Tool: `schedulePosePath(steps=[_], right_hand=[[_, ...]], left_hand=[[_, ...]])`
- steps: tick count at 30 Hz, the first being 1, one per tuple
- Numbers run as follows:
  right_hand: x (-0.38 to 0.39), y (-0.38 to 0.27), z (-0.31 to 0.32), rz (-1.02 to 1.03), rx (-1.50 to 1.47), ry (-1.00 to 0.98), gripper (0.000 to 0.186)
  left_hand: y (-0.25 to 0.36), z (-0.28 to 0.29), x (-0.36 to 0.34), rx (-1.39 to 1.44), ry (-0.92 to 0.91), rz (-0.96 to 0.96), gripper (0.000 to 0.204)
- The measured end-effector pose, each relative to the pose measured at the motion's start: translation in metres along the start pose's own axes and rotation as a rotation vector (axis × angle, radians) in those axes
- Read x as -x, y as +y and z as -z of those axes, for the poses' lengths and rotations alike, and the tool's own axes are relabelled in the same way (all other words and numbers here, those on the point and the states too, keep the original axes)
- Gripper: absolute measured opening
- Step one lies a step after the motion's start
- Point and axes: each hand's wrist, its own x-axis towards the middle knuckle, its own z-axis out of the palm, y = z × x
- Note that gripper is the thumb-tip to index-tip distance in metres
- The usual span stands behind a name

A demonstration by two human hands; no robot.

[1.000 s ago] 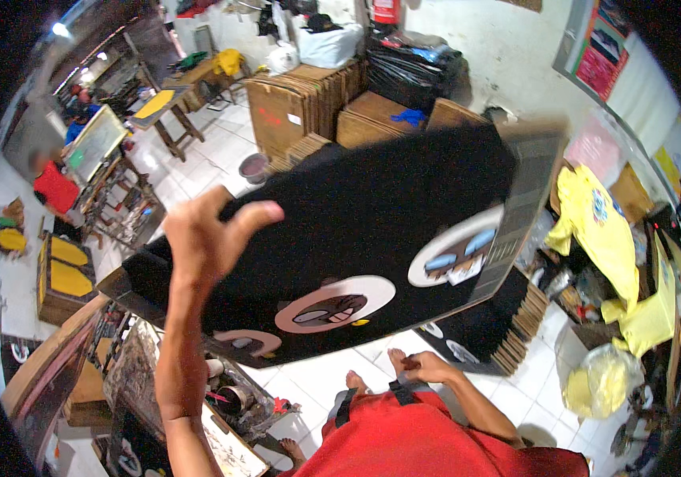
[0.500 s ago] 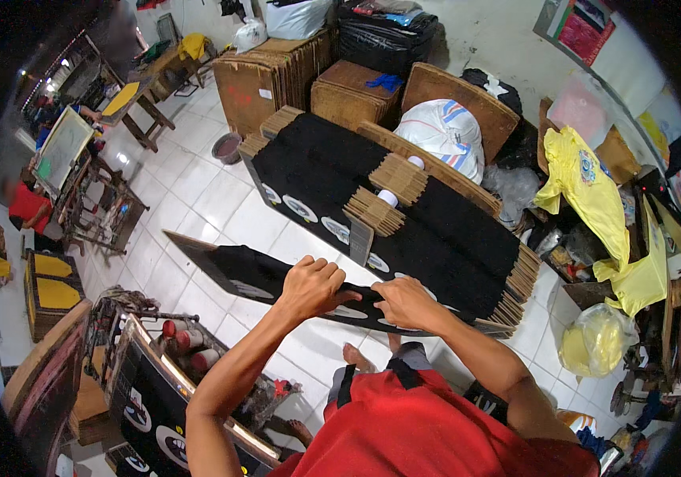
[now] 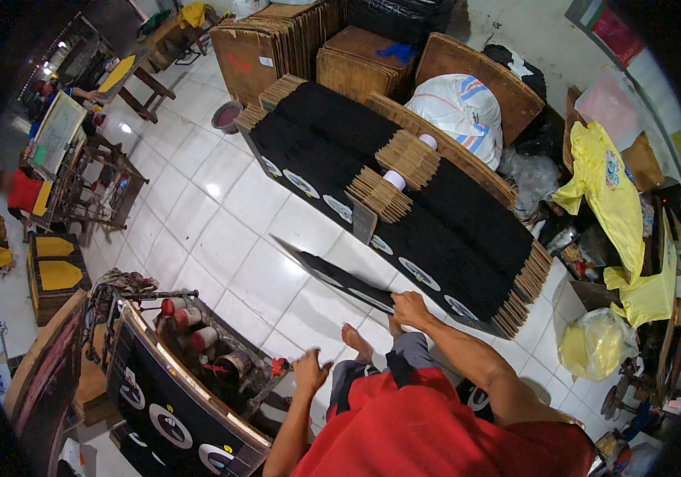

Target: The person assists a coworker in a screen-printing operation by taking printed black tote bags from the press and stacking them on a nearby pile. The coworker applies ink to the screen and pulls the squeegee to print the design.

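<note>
My right hand (image 3: 410,309) is closed on the near end of a thin board covered in black fabric (image 3: 348,284). The board hangs tilted over the tiled floor, seen almost edge-on, its bare far tip pointing up and left. Away from it, at lower left, my left hand (image 3: 309,372) holds nothing, its thumb apart from loosely bent fingers. Beyond the board stands a long row of upright boards dressed in black fabric (image 3: 468,238), with round white eye-like prints along the near side. Bare brown board ends (image 3: 384,195) poke out midway along the row.
At lower left is a rack with a black printed panel (image 3: 158,397) and red-lidded containers (image 3: 204,339). A bucket (image 3: 228,117) sits on the floor near stacked wooden boards (image 3: 277,63). Yellow shirts (image 3: 603,191) hang at right. Another person in red (image 3: 24,193) is at far left.
My left hand has let go of the black-covered board and dropped toward the lower left. My right hand keeps hold of the board, which has swung to a more edge-on angle.
</note>
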Motion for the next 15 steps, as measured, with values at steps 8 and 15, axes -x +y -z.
schedulePosePath(steps=[8, 15], right_hand=[[0.013, 0.097, -0.015, -0.167, -0.027, 0.01, 0.017], [0.014, 0.167, -0.057, -0.38, 0.106, -0.014, 0.02]], left_hand=[[-0.009, -0.078, 0.061, 0.176, -0.31, 0.38, 0.052], [0.014, -0.067, 0.045, 0.336, -0.169, 0.515, 0.053]])
